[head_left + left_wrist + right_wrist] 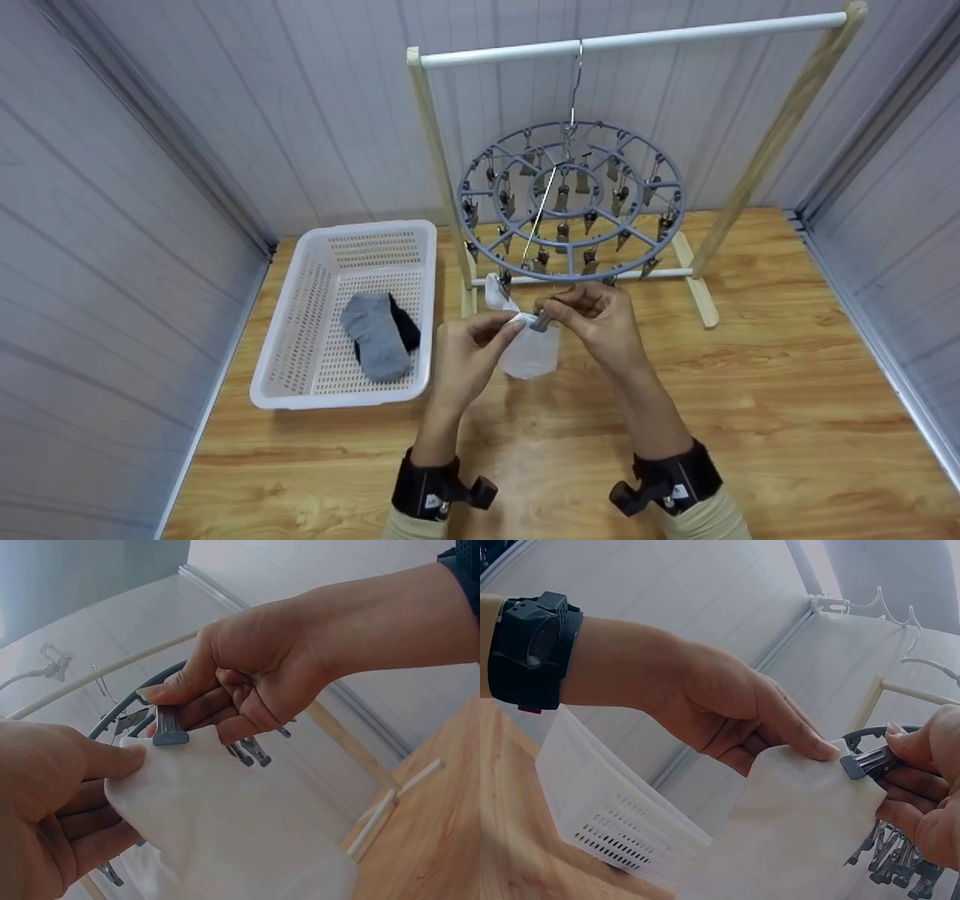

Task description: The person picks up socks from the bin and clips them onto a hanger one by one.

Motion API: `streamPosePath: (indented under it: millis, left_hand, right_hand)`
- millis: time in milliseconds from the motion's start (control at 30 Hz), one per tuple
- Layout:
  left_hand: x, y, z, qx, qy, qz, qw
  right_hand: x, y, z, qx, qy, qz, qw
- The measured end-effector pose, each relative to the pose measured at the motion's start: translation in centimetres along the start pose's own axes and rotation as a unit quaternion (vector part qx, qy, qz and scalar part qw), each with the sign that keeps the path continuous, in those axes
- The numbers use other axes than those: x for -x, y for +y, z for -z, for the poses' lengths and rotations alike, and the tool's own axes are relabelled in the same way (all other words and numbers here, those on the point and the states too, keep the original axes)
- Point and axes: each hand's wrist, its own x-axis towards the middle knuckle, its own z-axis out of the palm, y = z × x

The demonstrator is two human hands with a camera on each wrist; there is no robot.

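The left hand (466,356) is pinching a soft white cloth (531,356) at the near side of a round rack (568,244); the right hand (604,322) is gripping a flat-tipped clip (853,767) at its edge. At left, a slotted basket (337,400) is holding grey cloth (377,337) and black cloth (407,328).

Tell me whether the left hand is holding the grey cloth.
No, the left hand pinches the white cloth, while the grey cloth lies in the white basket.
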Motion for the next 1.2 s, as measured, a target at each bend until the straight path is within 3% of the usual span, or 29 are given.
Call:
streamPosePath:
  millis: [400, 667, 1200]
  left_hand:
    - [-0.2, 0.19, -0.11, 0.003, 0.028, -0.01, 0.9995]
    - [-0.2, 0.14, -0.21, 0.007, 0.03, -0.013, 0.9994]
    - [-0.13, 0.33, 0.04, 0.035, 0.028, -0.014, 0.9989]
  right_hand:
    - [-0.24, -0.11, 0.02, 0.018, -0.028, 0.006, 0.9994]
    - [-0.29, -0.21, 0.15, 0.017, -0.045, 0.005, 0.9988]
    - [-0.14, -0.66, -0.27, 0.086, -0.052, 0.012, 0.9949]
